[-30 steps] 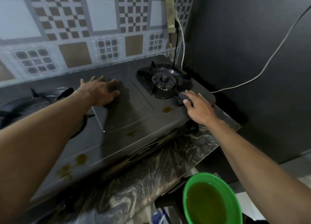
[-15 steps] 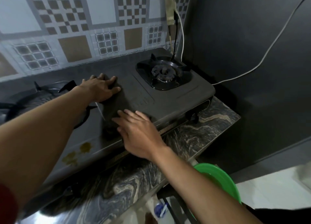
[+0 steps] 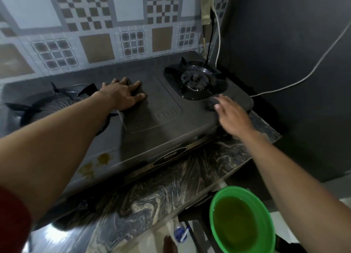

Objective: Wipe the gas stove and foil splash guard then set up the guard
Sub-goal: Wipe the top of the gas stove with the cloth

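The dark two-burner gas stove (image 3: 152,123) sits on a marbled counter. My left hand (image 3: 121,95) lies flat, fingers spread, on the stove top between the burners. My right hand (image 3: 231,117) is at the stove's front right corner, just in front of the right burner (image 3: 195,81), with its fingertips pressing a small dark cloth (image 3: 211,103) onto the surface. Brown stains (image 3: 102,158) mark the stove's front left. A tile-patterned panel (image 3: 95,34) stands behind the stove; I cannot tell whether it is the foil guard.
A green basin (image 3: 215,201) of yellowish water stands low at the right, below the counter (image 3: 171,192) edge. The left burner (image 3: 47,104) is partly hidden by my left arm. A white cable (image 3: 303,77) runs along the dark wall on the right.
My right hand swept left along the stove's front to the middle, then back to the front right corner. Stains near the centre front no longer show. My left hand stayed put.
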`<state>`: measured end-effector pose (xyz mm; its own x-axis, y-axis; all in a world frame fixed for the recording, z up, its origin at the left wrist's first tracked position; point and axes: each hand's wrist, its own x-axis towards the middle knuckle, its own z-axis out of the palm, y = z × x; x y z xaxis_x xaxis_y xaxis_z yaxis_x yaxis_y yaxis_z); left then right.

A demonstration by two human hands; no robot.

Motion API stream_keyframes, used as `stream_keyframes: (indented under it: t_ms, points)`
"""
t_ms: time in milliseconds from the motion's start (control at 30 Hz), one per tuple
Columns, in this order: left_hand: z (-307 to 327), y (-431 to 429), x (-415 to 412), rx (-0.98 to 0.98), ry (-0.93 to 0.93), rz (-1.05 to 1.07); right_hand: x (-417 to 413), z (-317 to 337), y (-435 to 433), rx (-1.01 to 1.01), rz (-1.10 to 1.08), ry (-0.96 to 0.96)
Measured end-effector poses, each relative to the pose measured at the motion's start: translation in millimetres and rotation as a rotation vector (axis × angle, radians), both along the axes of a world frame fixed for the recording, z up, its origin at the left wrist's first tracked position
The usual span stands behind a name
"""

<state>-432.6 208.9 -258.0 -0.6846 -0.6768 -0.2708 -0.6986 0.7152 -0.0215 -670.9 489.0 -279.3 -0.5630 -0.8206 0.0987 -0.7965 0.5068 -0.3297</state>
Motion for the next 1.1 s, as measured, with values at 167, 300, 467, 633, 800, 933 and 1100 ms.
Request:
stream_keyframes:
  t_ms: [167,300,467,633,800,933,1100]
  points:
    - [2,9,12,-0.031,0.016,-0.01,-6,11,-6,0.004,-0.029,0.125]
    - [11,17,40,-0.103,0.071,-0.034,11,0,-11,-0.047,0.077,0.081]
    - [15,35,103,-0.182,0.162,-0.089,82,1,-31,-0.016,0.121,0.005]
    - [9,43,183,-0.181,0.226,-0.042,155,1,-41,0.015,0.23,0.03]
    - [-4,55,245,-0.162,0.211,0.018,212,1,-50,-0.073,0.244,0.038]
    - [-12,57,278,-0.145,0.179,0.036,236,-2,-57,-0.03,0.231,0.08]
    - [-15,63,298,-0.105,0.159,-0.029,276,-6,-61,-0.067,0.253,0.022]
